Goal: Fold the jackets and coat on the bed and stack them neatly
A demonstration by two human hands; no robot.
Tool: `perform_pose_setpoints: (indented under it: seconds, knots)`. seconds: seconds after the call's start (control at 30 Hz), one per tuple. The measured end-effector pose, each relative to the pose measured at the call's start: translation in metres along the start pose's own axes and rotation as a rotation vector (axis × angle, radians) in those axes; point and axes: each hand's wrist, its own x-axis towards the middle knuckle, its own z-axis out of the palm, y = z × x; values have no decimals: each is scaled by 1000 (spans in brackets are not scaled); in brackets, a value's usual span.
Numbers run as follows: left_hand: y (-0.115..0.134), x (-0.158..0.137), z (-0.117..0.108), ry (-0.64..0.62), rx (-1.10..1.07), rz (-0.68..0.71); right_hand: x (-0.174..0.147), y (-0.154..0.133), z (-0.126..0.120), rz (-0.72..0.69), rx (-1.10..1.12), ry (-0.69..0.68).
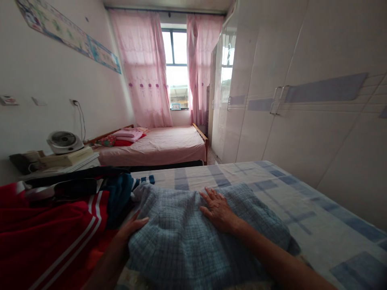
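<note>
A blue-grey checked garment (181,233) lies spread and slightly rumpled on the bed in front of me. My right hand (217,207) rests palm down on its upper middle, fingers spread. At the garment's left edge is my left hand (131,227), its thumb stretched out over the fabric. The other fingers of that hand are mostly hidden along the edge. Close to my left hand, on the left, lies a red garment (69,237) with white stripes. Dark blue clothing (119,193) is heaped behind it.
The bed under the garment has a white and blue patterned sheet (302,201). Beyond stands another bed (163,145) with folded pink bedding (128,135). A small fan (63,141) sits on a cabinet at left. White wardrobes (272,133) line the right side.
</note>
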Motion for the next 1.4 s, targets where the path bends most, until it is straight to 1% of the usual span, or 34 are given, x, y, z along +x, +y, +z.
perform_pose_setpoints:
  seconds: [0.07,0.13,0.2,0.23,0.27,0.33,0.37,0.43,0.5,0.53,0.57,0.6,0.63,0.67,0.73,0.77,0.8,0.83,0.9,0.93,1.0,1.07,1.1,1.13,1.17,1.2,1.3,1.33,1.4]
  knots:
    - [6,2,14,-85,41,56,-19,0,-2,-28,13,43]
    - [11,0,34,-208,67,97,-39,0,-5,-84,84,-25]
    - [15,-5,62,-339,83,132,-55,3,-11,-108,235,-90]
    - [16,-9,79,-393,86,153,-62,6,-16,-88,334,-77]
    - [14,-12,97,-444,86,172,-68,9,-23,-47,440,-37]
    - [5,-16,136,-521,75,188,-79,20,-38,86,642,84]
    - [-3,-17,156,-550,73,182,-85,28,-46,164,725,161]
    - [-26,-16,191,-603,93,123,-97,48,-59,301,849,335]
    - [-51,-14,216,-741,210,94,-109,72,-67,406,938,526]
    - [-63,-13,223,-820,283,97,-116,83,-70,448,976,613]
    - [-72,-11,224,-882,361,147,-122,93,-71,481,1009,677]
    - [-78,-9,220,-912,446,265,-127,101,-71,503,1031,707]
    - [-81,-5,211,-903,541,445,-132,108,-70,521,1034,718]
    - [-81,-1,198,-857,638,672,-135,111,-69,536,1014,709]
    - [-75,13,165,-692,851,1159,-139,111,-66,546,900,646]
    - [-72,21,149,-600,957,1303,-139,108,-66,539,821,622]
    - [-69,30,136,-513,1061,1357,-139,102,-66,527,739,604]
    - [-68,38,125,-447,1159,1350,-138,95,-67,510,660,594]
    - [-72,52,117,-381,1324,1251,-135,78,-74,460,529,580]
    - [-78,56,118,-379,1380,1210,-133,68,-79,428,469,577]
    - [-90,59,128,-404,1439,1192,-126,48,-91,320,336,585]
    - [-100,57,142,-421,1455,1222,-116,33,-98,153,164,595]
    - [-102,55,147,-429,1461,1230,-109,30,-97,71,76,588]
    - [-104,54,151,-439,1467,1226,-101,30,-94,10,0,561]
    - [-104,53,153,-447,1472,1211,-93,34,-87,-18,-58,511]
    - [-103,53,154,-458,1476,1191,-85,41,-77,-10,-93,441]
    - [-100,58,152,-480,1456,1130,-66,73,-40,97,-97,204]
    - [-100,59,151,-482,1445,1118,-63,83,-30,113,-89,164]
    - [-99,59,150,-470,1435,1107,-59,99,-15,124,-82,153]
